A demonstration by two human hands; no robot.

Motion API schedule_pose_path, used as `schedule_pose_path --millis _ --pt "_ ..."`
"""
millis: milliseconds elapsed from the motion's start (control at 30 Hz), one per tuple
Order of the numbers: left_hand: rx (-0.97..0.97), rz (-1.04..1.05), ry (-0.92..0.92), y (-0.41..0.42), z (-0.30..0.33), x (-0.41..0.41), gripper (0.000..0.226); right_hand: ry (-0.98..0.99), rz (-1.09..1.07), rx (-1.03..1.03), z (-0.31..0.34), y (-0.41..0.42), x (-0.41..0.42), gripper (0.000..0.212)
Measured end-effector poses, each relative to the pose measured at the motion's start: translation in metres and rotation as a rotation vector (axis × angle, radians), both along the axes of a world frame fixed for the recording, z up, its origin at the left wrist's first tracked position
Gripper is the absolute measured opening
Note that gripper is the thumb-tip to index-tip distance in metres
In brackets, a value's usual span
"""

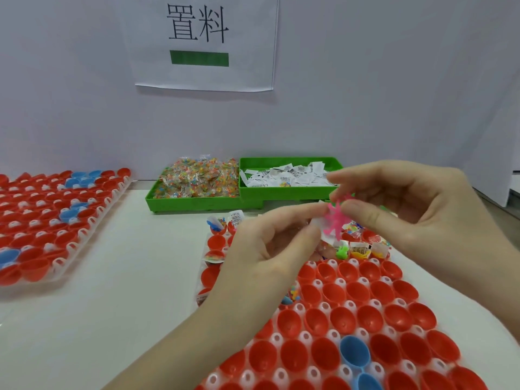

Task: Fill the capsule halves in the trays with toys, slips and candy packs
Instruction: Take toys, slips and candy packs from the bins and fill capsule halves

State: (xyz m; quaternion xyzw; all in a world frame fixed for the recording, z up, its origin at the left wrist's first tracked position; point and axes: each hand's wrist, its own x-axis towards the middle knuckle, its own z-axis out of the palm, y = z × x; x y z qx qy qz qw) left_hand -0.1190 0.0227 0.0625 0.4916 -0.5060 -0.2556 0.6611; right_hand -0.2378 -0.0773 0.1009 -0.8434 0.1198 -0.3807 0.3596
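Observation:
A white tray (332,334) of open red capsule halves (365,294), with two blue ones (355,353), lies in front of me at the lower right. Its far rows hold toys, slips and candy packs (358,250); the near rows are empty. Above the tray both hands meet on a small pink toy (334,220). My left hand (270,246) pinches it together with a white slip (316,222), and my right hand (408,209) pinches it from the right.
A green bin of candy packs (194,181) and a green bin of white slips (284,175) stand at the back. A second tray of red and blue capsule halves (47,218) lies at the left. A paper sign (202,40) hangs on the white back wall.

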Motion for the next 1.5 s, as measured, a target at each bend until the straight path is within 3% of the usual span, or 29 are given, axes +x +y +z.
schedule_pose_path --millis 267,367,500,600,733,933,1100,1300,1433,1500 --pt "-0.014 0.036 0.06 -0.002 -0.001 -0.001 0.026 -0.143 0.008 0.204 -0.012 0.0 0.006 0.032" --pt "-0.002 0.021 0.017 -0.004 -0.001 0.001 0.026 -0.042 0.066 0.262 -0.012 -0.004 0.005 0.031" --pt "0.056 0.029 -0.131 -0.013 -0.001 0.013 0.037 0.054 0.036 0.171 -0.014 -0.007 0.01 0.015" --pt "0.199 0.038 -0.207 -0.025 -0.006 0.021 0.04 0.074 -0.102 0.079 -0.026 -0.014 0.019 0.019" --pt "0.52 0.074 -0.423 -0.035 -0.023 0.033 0.044 0.151 -0.126 0.196 -0.056 -0.02 0.025 0.019" --pt "0.601 0.145 -0.778 -0.029 -0.052 0.048 0.027 0.351 -0.171 0.236 -0.09 -0.028 0.016 0.023" --pt "0.552 0.187 -1.075 -0.024 -0.062 0.048 0.027 0.431 -0.164 0.225 -0.096 -0.025 0.018 0.018" --pt "0.463 0.243 -1.242 -0.02 -0.067 0.047 0.031 0.451 -0.161 0.22 -0.103 -0.017 0.021 0.027" --pt "0.345 0.233 -1.262 -0.018 -0.068 0.046 0.029 0.551 -0.222 0.04 -0.104 -0.014 0.02 0.024" --pt "0.376 0.23 -1.281 -0.017 -0.067 0.048 0.031 0.618 -0.246 -0.075 -0.099 -0.014 0.021 0.015"
